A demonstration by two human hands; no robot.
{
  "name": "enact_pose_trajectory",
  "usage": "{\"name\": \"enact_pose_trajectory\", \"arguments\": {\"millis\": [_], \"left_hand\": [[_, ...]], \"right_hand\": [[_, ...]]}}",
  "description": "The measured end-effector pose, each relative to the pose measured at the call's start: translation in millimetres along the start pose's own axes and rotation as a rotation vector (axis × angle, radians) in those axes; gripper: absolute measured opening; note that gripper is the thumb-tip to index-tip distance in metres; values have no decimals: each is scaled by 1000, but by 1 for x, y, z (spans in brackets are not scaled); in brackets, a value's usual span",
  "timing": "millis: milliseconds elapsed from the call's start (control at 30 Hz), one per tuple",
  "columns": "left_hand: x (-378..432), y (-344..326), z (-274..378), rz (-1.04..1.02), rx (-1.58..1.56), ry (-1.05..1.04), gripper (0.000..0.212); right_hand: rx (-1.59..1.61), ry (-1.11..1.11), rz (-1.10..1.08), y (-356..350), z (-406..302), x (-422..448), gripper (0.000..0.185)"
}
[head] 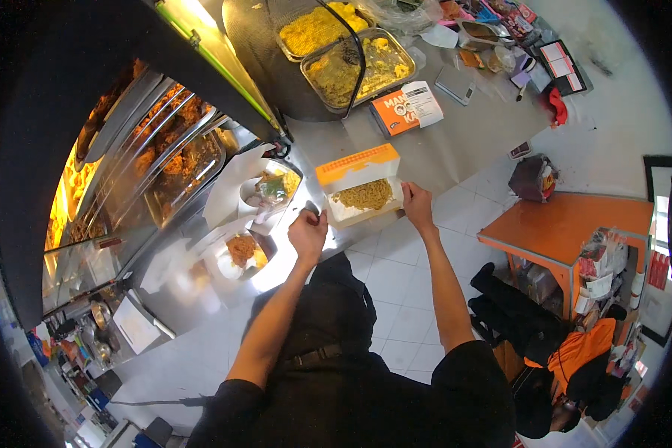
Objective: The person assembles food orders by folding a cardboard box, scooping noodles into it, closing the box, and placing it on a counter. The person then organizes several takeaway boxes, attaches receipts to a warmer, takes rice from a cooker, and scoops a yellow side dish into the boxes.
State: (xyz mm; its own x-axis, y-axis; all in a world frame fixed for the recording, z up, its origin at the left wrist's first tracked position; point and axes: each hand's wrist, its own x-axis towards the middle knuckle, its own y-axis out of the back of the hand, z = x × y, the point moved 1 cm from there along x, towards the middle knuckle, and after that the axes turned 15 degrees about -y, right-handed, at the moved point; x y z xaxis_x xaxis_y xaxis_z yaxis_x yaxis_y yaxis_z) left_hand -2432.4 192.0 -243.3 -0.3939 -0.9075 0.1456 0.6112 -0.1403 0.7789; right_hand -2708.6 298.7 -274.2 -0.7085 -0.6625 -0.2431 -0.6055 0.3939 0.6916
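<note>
My right hand (418, 205) grips the right side of an open orange-and-white cardboard food box (344, 175) with noodles (365, 196) inside. My left hand (309, 231) is at the box's left, fingers curled; whether it touches the box or holds something small is unclear. Left of that hand, an open white box (232, 179) holds a small cup, a bagged green item and yellow food. Nearer me, another open box (269, 242) contains fried food (241, 250), something white and yellow pieces. A closed orange box (395, 115) with a paper slip lies beyond the noodles.
Two metal trays of yellow food (364, 70) stand at the back, a cable crossing them. A kitchen scale (455, 85) lies right of them. On the left is a glass display case with fried food (185, 106). A person in orange and black (579, 353) is at lower right, near an orange table (565, 221).
</note>
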Motion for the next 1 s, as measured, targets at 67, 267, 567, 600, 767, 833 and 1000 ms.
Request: {"name": "enact_pose_trajectory", "arguments": {"millis": [67,267,567,600,767,833,1000], "left_hand": [[-2,-3,-10,71,-158,157,21],[-1,-4,-19,-18,-271,186,25],[24,-17,-2,-126,-544,242,36],[25,-12,-3,-130,-628,269,40],[-6,5,-21,35,-678,390,50],[-24,6,-17,-43,-739,536,54],[-10,-21,14,-255,-847,570,70]], "right_hand": [[12,-10,-20,-1,0,-2,27],[311,-72,-63,-13,-4,-9,23],[185,101,111,-9,47,-4,29],[159,-15,-33,-8,36,-11,28],[-37,124,56,22,-16,-56,63],[-6,220,242,32,-50,-57,87],[277,125,339,28,-79,-24,98]]}}
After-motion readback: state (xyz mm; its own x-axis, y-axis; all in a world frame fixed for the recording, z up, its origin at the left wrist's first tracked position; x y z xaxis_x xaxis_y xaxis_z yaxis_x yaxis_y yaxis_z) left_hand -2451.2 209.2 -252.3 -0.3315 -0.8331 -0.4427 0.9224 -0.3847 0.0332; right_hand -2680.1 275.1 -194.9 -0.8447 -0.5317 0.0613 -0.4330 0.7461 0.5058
